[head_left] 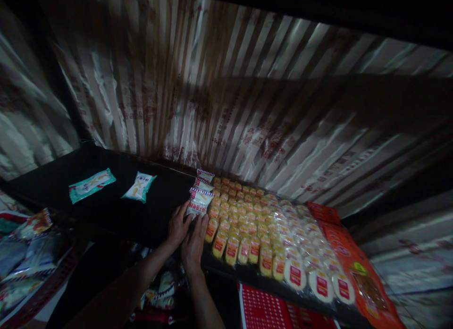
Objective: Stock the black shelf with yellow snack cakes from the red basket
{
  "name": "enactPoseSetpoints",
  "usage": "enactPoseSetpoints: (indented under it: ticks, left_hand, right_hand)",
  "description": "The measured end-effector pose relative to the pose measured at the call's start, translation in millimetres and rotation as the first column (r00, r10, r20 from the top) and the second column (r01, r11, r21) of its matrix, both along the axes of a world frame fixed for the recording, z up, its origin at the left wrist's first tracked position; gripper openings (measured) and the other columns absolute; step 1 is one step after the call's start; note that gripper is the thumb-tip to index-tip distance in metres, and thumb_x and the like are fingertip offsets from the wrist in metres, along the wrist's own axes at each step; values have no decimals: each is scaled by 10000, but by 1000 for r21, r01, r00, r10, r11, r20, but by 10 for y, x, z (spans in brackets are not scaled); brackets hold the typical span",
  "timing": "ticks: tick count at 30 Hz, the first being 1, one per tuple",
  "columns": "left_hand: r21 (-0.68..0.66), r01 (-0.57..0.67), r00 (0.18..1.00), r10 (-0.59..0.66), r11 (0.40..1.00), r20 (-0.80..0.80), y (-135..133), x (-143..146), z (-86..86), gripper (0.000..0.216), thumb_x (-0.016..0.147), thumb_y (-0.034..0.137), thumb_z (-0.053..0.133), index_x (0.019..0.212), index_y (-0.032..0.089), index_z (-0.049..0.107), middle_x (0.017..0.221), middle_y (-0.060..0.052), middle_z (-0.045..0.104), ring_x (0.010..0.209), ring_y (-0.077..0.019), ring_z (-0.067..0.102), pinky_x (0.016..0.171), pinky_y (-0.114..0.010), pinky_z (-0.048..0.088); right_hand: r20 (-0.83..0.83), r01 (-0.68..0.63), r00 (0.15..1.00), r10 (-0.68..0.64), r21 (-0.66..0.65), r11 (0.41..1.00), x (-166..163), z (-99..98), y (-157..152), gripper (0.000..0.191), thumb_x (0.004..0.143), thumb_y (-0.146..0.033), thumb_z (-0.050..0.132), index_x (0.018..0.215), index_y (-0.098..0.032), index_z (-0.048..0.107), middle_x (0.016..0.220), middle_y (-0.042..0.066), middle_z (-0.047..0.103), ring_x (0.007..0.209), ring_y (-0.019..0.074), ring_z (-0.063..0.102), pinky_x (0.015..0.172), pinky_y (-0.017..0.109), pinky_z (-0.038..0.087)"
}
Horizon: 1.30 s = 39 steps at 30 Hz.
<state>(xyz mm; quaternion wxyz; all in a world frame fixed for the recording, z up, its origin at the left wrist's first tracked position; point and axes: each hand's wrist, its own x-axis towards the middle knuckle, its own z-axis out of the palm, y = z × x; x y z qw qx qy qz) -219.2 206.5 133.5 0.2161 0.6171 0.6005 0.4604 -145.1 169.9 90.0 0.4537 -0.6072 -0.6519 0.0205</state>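
A small white snack packet [199, 204] with red lettering and a striped top edge stands at the front of a short row on the black shelf. My left hand [178, 223] has its fingers against the packet's left side. Just to the right, my right hand [196, 239] grips the lower front of the same packet, fingers bent. More packets of this kind [203, 182] line up behind it. Rows of yellow wrapped cakes [231, 248] stand close by on the right.
Two teal-and-white packets [92, 185] lie apart on the black shelf [46, 178]. Round white wrapped cakes [295, 274] and orange bags [354, 263] fill the right side. Red baskets [262, 310] sit below, and loose packets [31, 258] lie at lower left. Pleated sheeting [226, 83] hangs behind.
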Motion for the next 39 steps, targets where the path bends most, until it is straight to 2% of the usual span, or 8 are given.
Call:
enactPoseSetpoints:
  ticks: [5,8,11,18,23,33,39]
  left_hand:
    - [32,47,998,-46,998,-46,1,0,-87,447,853,267,470,1299,226,477,1240,-71,583,1119,-179,551,938,-326,469]
    - [41,29,996,-25,999,-87,8,-1,-128,451,860,278,465,1304,201,476,1249,-89,577,1139,-193,537,954,-348,463]
    - [69,10,991,-1,998,-132,10,-2,-149,460,864,278,460,1316,187,466,1277,-99,559,1173,-200,510,985,-361,441]
    - [66,64,978,-49,996,-203,23,-5,-164,453,882,259,428,1330,193,443,1315,-82,544,1200,-175,501,1000,-343,429]
    - [80,53,980,-36,995,-196,9,1,-137,457,881,277,435,1332,203,439,1303,-83,558,1186,-180,517,981,-348,442]
    - [55,59,988,-50,997,-144,-15,1,-79,447,882,298,429,1315,191,457,1280,-96,572,1173,-186,526,971,-359,450]
    - [46,6,988,1,999,-156,-48,7,-86,477,862,312,460,1315,163,455,1281,-123,568,1174,-216,528,975,-389,452]
  right_hand:
    - [19,-10,1000,10,-6,1000,17,-41,19,623,879,-145,332,1464,-114,120,1519,208,130,1407,308,104,1035,573,313]
    - [29,-12,1000,12,-12,1000,27,-34,14,614,887,-142,326,1464,-112,119,1520,207,129,1408,301,103,1038,565,313]
    - [25,7,1000,-6,-28,1000,28,-33,8,604,896,-149,328,1465,-126,124,1523,198,124,1408,301,104,1039,565,313]
    - [50,5,999,-5,8,1000,28,-75,23,601,902,-159,328,1465,-124,118,1518,206,140,1407,302,111,1027,566,327]
    - [39,4,999,-4,2,1000,30,-22,-11,642,900,-152,345,1471,-162,51,1532,183,89,1410,301,95,1036,565,321]
    - [32,-6,999,6,-14,1000,39,-1,-26,630,889,-147,350,1468,-164,102,1531,173,115,1406,294,128,1044,559,317]
    - [39,-19,999,20,-14,1000,42,43,-85,628,888,-146,347,1469,-173,109,1537,160,90,1409,293,114,1042,552,322]
